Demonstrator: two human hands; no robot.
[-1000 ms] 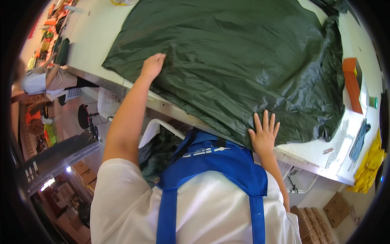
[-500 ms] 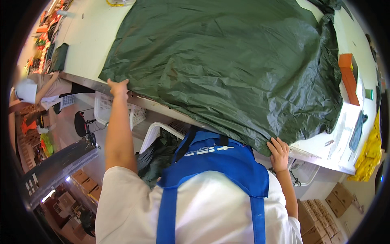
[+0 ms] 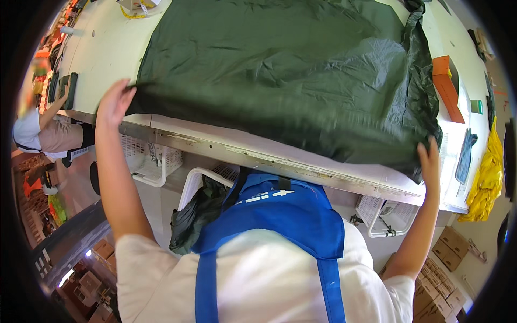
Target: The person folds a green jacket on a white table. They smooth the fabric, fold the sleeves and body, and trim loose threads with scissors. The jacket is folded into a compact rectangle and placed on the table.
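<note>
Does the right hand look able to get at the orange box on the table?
Probably yes: the orange box lies a little beyond the right hand, and nothing tall shows between them, though that hand is at the edge of the green sheet.

Pale glare streaks the green sheet point(image 3: 280, 70) (its near edge motion-blurred).

room to pass lies left of the green sheet point(image 3: 280, 64) on the white table point(image 3: 116, 51); rightward, an orange box point(image 3: 447, 91) obstructs.
</note>
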